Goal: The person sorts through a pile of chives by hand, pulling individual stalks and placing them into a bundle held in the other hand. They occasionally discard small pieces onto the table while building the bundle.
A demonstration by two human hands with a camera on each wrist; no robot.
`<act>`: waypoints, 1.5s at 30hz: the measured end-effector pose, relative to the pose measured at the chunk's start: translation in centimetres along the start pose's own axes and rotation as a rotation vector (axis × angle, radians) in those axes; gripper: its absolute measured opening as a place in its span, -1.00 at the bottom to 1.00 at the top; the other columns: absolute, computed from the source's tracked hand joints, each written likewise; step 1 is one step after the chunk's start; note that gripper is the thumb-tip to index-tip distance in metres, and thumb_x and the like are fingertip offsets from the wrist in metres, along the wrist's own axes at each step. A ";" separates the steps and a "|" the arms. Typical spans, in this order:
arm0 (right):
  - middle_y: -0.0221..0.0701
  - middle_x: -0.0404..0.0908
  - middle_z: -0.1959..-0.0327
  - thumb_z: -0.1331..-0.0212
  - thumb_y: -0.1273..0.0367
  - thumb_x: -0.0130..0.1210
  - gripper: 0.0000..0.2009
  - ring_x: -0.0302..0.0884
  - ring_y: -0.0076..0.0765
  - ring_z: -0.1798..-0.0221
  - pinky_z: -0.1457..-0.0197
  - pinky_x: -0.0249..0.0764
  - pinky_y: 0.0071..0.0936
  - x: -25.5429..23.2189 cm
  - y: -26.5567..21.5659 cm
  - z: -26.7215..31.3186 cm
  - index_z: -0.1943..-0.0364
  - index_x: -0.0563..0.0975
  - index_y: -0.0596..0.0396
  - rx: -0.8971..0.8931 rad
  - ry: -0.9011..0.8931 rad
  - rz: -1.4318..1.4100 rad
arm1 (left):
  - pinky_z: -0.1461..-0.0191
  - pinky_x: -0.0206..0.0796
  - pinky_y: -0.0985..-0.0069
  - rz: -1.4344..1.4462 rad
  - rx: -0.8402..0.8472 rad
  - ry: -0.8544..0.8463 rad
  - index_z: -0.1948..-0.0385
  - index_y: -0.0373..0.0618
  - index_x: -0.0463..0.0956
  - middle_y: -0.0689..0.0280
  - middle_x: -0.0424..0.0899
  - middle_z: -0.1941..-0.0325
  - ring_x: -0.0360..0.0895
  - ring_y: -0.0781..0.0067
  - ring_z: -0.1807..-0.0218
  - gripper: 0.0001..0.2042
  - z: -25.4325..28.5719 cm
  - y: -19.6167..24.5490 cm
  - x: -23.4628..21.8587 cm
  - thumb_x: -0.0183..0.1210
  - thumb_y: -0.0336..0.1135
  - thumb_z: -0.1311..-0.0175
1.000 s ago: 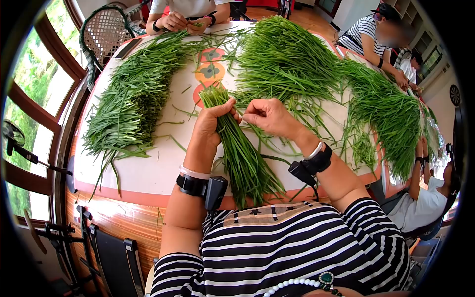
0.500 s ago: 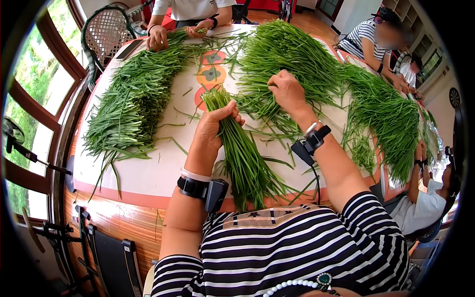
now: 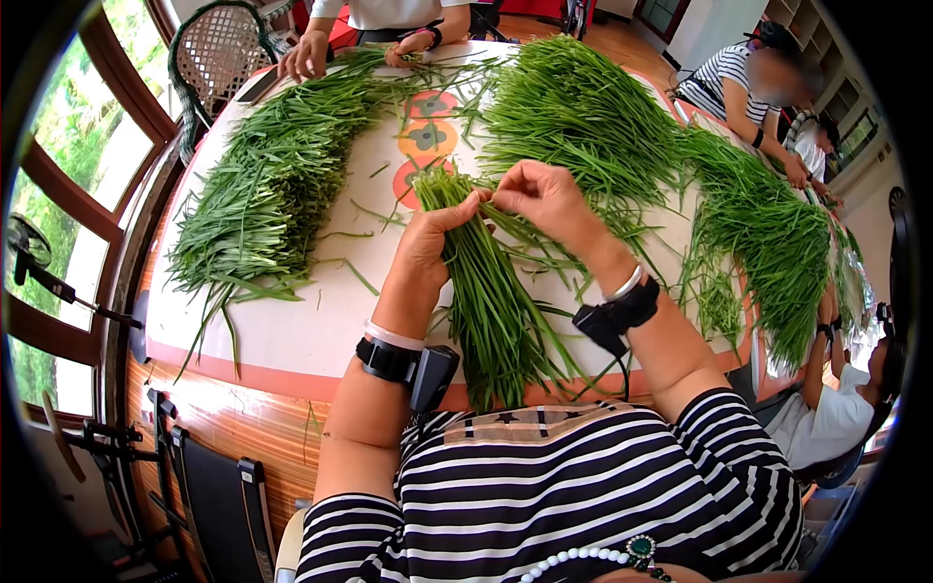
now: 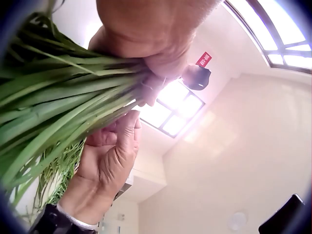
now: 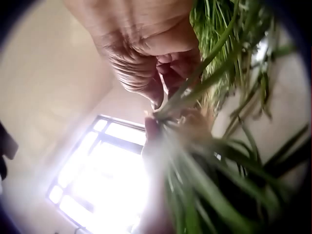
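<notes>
My left hand (image 3: pixel 434 238) grips a thick bunch of garlic chives (image 3: pixel 491 321), thumb across it near the pale cut ends. Its long leaves spread down toward my lap. Close beside that thumb, my right hand (image 3: pixel 556 206) has its thumb and fingers pinched together on the end of a chive (image 5: pixel 204 63). In the left wrist view the right fingertips (image 4: pixel 130 119) meet right at the bunch's edge. The large chive pile (image 3: pixel 573 117) lies beyond my right hand. Another long row of chives (image 3: pixel 282 185) lies to the left.
Loose leaves are scattered over the white tabletop (image 3: pixel 301 335). More chives (image 3: pixel 768 233) lie at the right side. A person (image 3: pixel 389 24) sits across the table with hands by the left row; others work at the right. A wicker chair (image 3: pixel 219 58) stands at the far left.
My right hand reached out to the big pile, then came back to the left hand's thumb. The left hand kept its grip on the bunch. The person opposite reached to the left row.
</notes>
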State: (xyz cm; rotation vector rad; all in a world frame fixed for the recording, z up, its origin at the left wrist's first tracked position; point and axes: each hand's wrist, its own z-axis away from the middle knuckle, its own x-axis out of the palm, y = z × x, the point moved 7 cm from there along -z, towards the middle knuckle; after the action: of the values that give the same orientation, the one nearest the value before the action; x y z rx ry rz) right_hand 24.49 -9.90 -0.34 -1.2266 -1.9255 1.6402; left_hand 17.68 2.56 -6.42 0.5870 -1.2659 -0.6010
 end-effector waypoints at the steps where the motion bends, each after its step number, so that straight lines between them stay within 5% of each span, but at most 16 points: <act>1: -0.47 0.62 0.49 -0.10 0.44 0.25 -0.90 0.45 -0.68 0.51 0.44 0.38 -0.64 -1.3 -0.3 -0.6 0.44 0.58 0.18 -0.026 0.037 0.276 | 0.29 0.48 0.47 -0.001 0.001 -0.049 0.16 -0.24 0.52 0.27 0.63 0.39 0.58 0.42 0.38 -0.78 0.2 0.2 0.5 0.20 -0.32 -0.25; 3: -0.50 0.58 0.48 -0.13 0.43 0.21 -0.91 0.43 -0.65 0.48 0.38 0.36 -0.64 -3.3 0.2 -1.9 0.39 0.59 0.18 -0.074 0.133 0.511 | 0.26 0.50 0.45 -0.004 -0.001 -0.151 0.20 -0.21 0.52 0.27 0.63 0.37 0.59 0.42 0.35 -0.81 0.8 0.6 1.8 0.17 -0.30 -0.28; 4: -0.40 0.58 0.43 -0.09 0.40 0.20 -0.90 0.52 -0.39 0.42 0.33 0.43 -0.48 -4.0 0.8 -2.7 0.36 0.61 0.12 -0.158 0.161 0.714 | 0.22 0.53 0.42 0.020 -0.003 -0.080 0.26 -0.19 0.50 0.29 0.61 0.39 0.59 0.40 0.34 -0.83 0.9 0.5 1.7 0.15 -0.28 -0.30; 7: -0.30 0.58 0.36 -0.07 0.38 0.16 -0.91 0.56 -0.11 0.21 0.16 0.48 -0.24 -3.9 2.6 -3.6 0.39 0.62 0.07 -0.119 0.145 0.901 | 0.18 0.54 0.38 0.120 0.013 -0.196 0.29 -0.18 0.48 0.31 0.59 0.44 0.58 0.38 0.36 -0.85 0.2 0.1 1.4 0.14 -0.29 -0.31; 16: -0.26 0.51 0.26 -0.11 0.38 0.12 -0.92 0.50 -0.07 0.07 0.09 0.49 -0.19 -1.1 3.7 -4.7 0.39 0.55 0.07 -0.147 0.051 1.181 | 0.23 0.53 0.37 0.128 0.018 -0.148 0.33 -0.26 0.50 0.27 0.56 0.50 0.56 0.35 0.45 -0.86 -0.4 0.0 0.6 0.20 -0.38 -0.24; 20: -0.31 0.56 0.29 -0.12 0.42 0.12 -0.94 0.53 -0.08 0.17 0.16 0.49 -0.21 -2.7 1.8 -4.5 0.39 0.56 0.08 -0.238 0.185 0.998 | 0.13 0.49 0.31 0.115 0.004 -0.163 0.29 -0.22 0.47 0.27 0.55 0.45 0.54 0.31 0.37 -0.87 -0.3 0.0 0.6 0.19 -0.38 -0.24; 23: -0.31 0.59 0.39 -0.11 0.44 0.16 -0.95 0.55 -0.19 0.35 0.24 0.48 -0.37 -4.8 0.0 -4.1 0.36 0.58 0.09 -0.272 0.273 0.673 | 0.19 0.54 0.37 0.134 0.007 -0.106 0.36 -0.26 0.51 0.27 0.58 0.48 0.59 0.34 0.41 -0.87 -0.4 -0.1 0.3 0.19 -0.37 -0.25; 24: -0.39 0.61 0.46 -0.13 0.46 0.18 -0.94 0.49 -0.44 0.48 0.31 0.43 -0.54 -5.5 -0.1 -4.0 0.33 0.60 0.12 -0.222 0.292 0.553 | 0.18 0.54 0.38 0.117 0.017 -0.105 0.37 -0.26 0.52 0.26 0.59 0.47 0.60 0.34 0.38 -0.86 -0.4 0.0 0.3 0.20 -0.36 -0.25; 27: -0.48 0.60 0.47 -0.17 0.46 0.17 -0.94 0.42 -0.65 0.46 0.35 0.38 -0.62 -6.2 -1.1 -3.7 0.31 0.59 0.15 -0.239 0.314 0.323 | 0.18 0.54 0.38 0.115 0.030 -0.095 0.37 -0.26 0.52 0.26 0.60 0.46 0.60 0.36 0.38 -0.86 -0.5 0.0 0.3 0.19 -0.36 -0.26; 32: -0.63 0.55 0.46 -0.19 0.47 0.19 -0.94 0.32 -0.78 0.44 0.38 0.28 -0.74 -2.6 -4.8 -2.0 0.29 0.58 0.14 -0.271 0.157 0.376 | 0.22 0.52 0.42 0.058 0.121 -0.066 0.25 -0.25 0.50 0.26 0.61 0.43 0.59 0.37 0.38 -0.82 -0.3 0.7 0.3 0.24 -0.37 -0.21; 35: -0.39 0.58 0.47 -0.08 0.48 0.22 -0.89 0.41 -0.51 0.51 0.42 0.37 -0.56 0.4 -5.1 -1.0 0.32 0.57 0.17 -0.237 0.135 0.381 | 0.23 0.50 0.46 0.061 0.181 -0.099 0.17 -0.25 0.49 0.26 0.62 0.41 0.59 0.39 0.38 -0.76 -0.1 1.1 0.6 0.26 -0.38 -0.18; 36: -0.30 0.60 0.40 -0.06 0.50 0.20 -0.91 0.53 -0.26 0.43 0.35 0.46 -0.41 1.4 -5.5 -0.6 0.34 0.55 0.15 -0.285 0.137 0.413 | 0.24 0.50 0.47 0.072 0.179 -0.083 0.16 -0.26 0.49 0.26 0.62 0.40 0.59 0.40 0.38 -0.75 -0.1 1.0 0.5 0.27 -0.38 -0.18; 39: -0.27 0.61 0.35 -0.04 0.51 0.17 -0.91 0.56 -0.08 0.28 0.23 0.49 -0.28 2.9 -4.5 -0.1 0.35 0.53 0.13 -0.347 0.197 0.405 | 0.19 0.50 0.48 0.116 0.171 -0.054 0.15 -0.25 0.51 0.26 0.63 0.31 0.60 0.40 0.31 -0.78 -0.5 0.7 -0.1 0.23 -0.41 -0.20; 41: -0.27 0.61 0.34 -0.04 0.51 0.16 -0.87 0.55 -0.03 0.19 0.18 0.48 -0.23 3.1 -4.9 0.6 0.31 0.50 0.11 -0.340 0.231 0.455 | 0.15 0.50 0.47 0.177 0.143 -0.036 0.16 -0.25 0.51 0.27 0.63 0.26 0.61 0.39 0.26 -0.80 -0.6 0.4 -0.4 0.20 -0.42 -0.22; 45: -0.22 0.59 0.35 -0.10 0.42 0.14 -0.85 0.56 0.02 0.24 0.21 0.48 -0.21 2.9 -4.0 1.3 0.25 0.49 0.10 -0.318 0.182 0.532 | -0.21 0.34 0.37 0.209 0.168 -0.294 -0.08 -0.28 0.42 0.17 0.54 -0.08 0.50 0.32 -0.10 -0.63 -0.9 1.6 0.3 0.13 -0.29 -0.31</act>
State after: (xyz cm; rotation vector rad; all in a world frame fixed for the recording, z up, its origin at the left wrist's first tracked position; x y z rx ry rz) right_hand 20.34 -8.34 2.19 -2.0810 -1.8971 1.3981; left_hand 18.78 3.56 -5.22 0.5074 -1.6440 -0.4185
